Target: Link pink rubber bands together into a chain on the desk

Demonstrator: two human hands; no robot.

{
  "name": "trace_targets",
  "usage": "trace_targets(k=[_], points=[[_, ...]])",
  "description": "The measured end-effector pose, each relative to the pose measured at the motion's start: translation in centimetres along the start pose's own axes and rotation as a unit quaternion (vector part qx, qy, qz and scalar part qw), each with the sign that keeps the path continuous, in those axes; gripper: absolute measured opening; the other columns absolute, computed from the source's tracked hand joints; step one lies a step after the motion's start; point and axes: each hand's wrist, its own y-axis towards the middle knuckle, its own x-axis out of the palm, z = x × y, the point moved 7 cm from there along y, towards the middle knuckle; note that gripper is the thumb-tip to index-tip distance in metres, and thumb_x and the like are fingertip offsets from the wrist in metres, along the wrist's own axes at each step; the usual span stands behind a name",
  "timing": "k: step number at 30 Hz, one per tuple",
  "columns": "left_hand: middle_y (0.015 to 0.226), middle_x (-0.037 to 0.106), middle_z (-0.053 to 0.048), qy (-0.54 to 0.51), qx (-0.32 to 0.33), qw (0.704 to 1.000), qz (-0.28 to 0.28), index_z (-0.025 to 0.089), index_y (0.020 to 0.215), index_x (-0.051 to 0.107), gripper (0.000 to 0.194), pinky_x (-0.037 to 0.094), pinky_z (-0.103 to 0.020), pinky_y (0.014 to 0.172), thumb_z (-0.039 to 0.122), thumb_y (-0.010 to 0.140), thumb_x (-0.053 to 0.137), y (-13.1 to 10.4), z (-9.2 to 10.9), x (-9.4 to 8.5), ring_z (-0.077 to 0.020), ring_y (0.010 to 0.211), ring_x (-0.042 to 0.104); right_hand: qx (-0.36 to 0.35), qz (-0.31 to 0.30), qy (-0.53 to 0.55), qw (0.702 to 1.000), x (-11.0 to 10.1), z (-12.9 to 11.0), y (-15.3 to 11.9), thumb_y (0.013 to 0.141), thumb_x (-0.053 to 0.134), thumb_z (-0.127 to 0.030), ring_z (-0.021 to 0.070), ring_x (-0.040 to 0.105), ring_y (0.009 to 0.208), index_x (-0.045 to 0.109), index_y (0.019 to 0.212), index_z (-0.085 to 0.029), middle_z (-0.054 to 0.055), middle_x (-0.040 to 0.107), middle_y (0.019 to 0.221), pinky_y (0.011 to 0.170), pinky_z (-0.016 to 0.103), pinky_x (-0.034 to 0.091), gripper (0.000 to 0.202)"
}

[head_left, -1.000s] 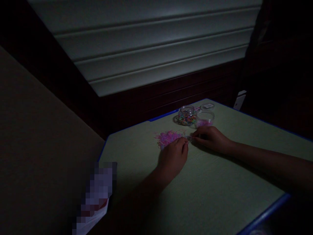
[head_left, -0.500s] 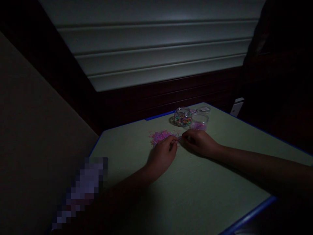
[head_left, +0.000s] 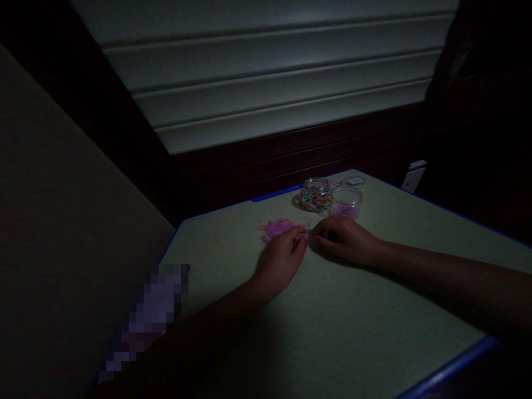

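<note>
A loose pile of small pink and purple rubber bands (head_left: 277, 228) lies on the pale green tabletop (head_left: 332, 310). My left hand (head_left: 285, 257) rests at the near side of the pile, thumb and fingers pinched on a few pale bands. Close to its fingertips, almost touching, my right hand (head_left: 349, 239) pinches at the same pale rubber bands (head_left: 310, 236); the dim light blurs how many there are. Just behind my right hand stands an open clear jar (head_left: 347, 202) with pink bands inside. Left of it sits another clear jar (head_left: 316, 195) with multicoloured hair ties.
A clear round lid (head_left: 353, 182) with a white label lies at the far corner, beside some pink bands. At the left edge is a pixelated pale object (head_left: 153, 305). Blue edging (head_left: 453, 366) borders the table; a slatted shutter (head_left: 274, 72) rises behind.
The view has shifted slightly, so the table and jars appear a little further right and higher. My hands stay by the pile, fingertips still pinched close together.
</note>
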Motion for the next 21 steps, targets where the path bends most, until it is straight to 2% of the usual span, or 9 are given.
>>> trace_targets(k=[4, 12, 16, 21], points=[[0.067, 0.057, 0.001, 0.002, 0.002, 1.0, -0.007, 0.019, 0.085, 0.055, 0.024, 0.038, -0.019, 0.053, 0.034, 0.081, 0.037, 0.0, 0.1, 0.0, -0.0092, 0.058, 0.051, -0.003, -0.001, -0.008, 1.0, -0.1, 0.0, 0.1, 0.076, 0.045, -0.023, 0.0087, 0.049, 0.054, 0.06, 0.087, -0.015, 0.002, 0.059, 0.068, 0.05, 0.019, 0.032, 0.02], [0.068, 0.057, 0.001, -0.023, -0.008, 1.0, 0.005, 0.018, 0.083, 0.053, 0.022, 0.038, -0.019, 0.052, 0.034, 0.08, 0.038, 0.0, -0.1, -0.3, -0.0089, 0.059, 0.052, 0.004, 0.005, 0.003, 1.0, -0.2, 0.1, 0.2, 0.077, 0.043, -0.026, 0.0085, 0.049, 0.056, 0.06, 0.087, -0.015, 0.002, 0.06, 0.07, 0.051, 0.019, 0.032, 0.022], [0.069, 0.057, 0.0, -0.065, -0.019, 0.997, 0.045, 0.017, 0.084, 0.053, 0.02, 0.039, -0.018, 0.053, 0.032, 0.08, 0.04, 0.0, -0.1, -0.8, -0.0086, 0.06, 0.053, 0.013, 0.024, 0.016, 0.999, -0.5, 0.2, 0.1, 0.077, 0.043, -0.027, 0.0076, 0.047, 0.052, 0.059, 0.089, -0.014, 0.001, 0.059, 0.068, 0.049, 0.019, 0.031, 0.023], [0.066, 0.055, 0.0, -0.109, -0.019, 0.993, 0.043, 0.016, 0.082, 0.053, 0.02, 0.04, -0.018, 0.053, 0.032, 0.079, 0.041, 0.1, -0.1, -0.8, -0.0081, 0.059, 0.052, 0.041, 0.062, 0.052, 0.996, -1.3, 0.6, -0.1, 0.075, 0.044, -0.025, 0.0058, 0.042, 0.046, 0.056, 0.094, -0.014, 0.0, 0.056, 0.065, 0.044, 0.018, 0.03, 0.025]])
